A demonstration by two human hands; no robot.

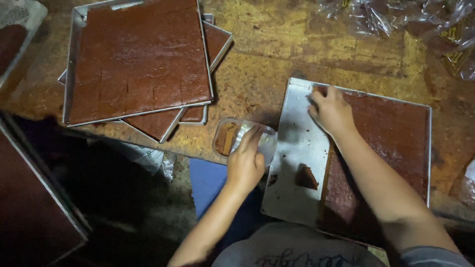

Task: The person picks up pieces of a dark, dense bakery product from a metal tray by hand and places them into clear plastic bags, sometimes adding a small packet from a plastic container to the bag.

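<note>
Scene: a person works over a worn, stained table (277, 54), seen from above.
Left hand: the left hand (246, 160) grips a small clear plastic box (232, 137) at the near edge of the table, fingers curled together around its right side and rim; a brown piece already lies inside.
Right hand: the right hand (330, 110) rests on the far left corner of the brown slab (391, 138) in the metal tray (297, 143), fingers bent and held close, tips pressed down at the slab's cut edge (whether they pinch a piece cannot be told).
Tray in hand: it sits right of centre, just right of the plastic box; its left strip is bare metal, the rest covered by the slab.
Loose piece: one small brown wedge (307, 177) lies alone on the bare metal, near the person, apart from both hands.
Stacked trays: far left, a full tray of scored brown squares (141, 57) lies on top of others, set askew, well apart from the hands.
Wrappers: crumpled clear plastic bags (410, 24) lie at the far right of the table.
Near side: a blue sheet (205, 180) shows beneath the left wrist, below the table edge.
</note>
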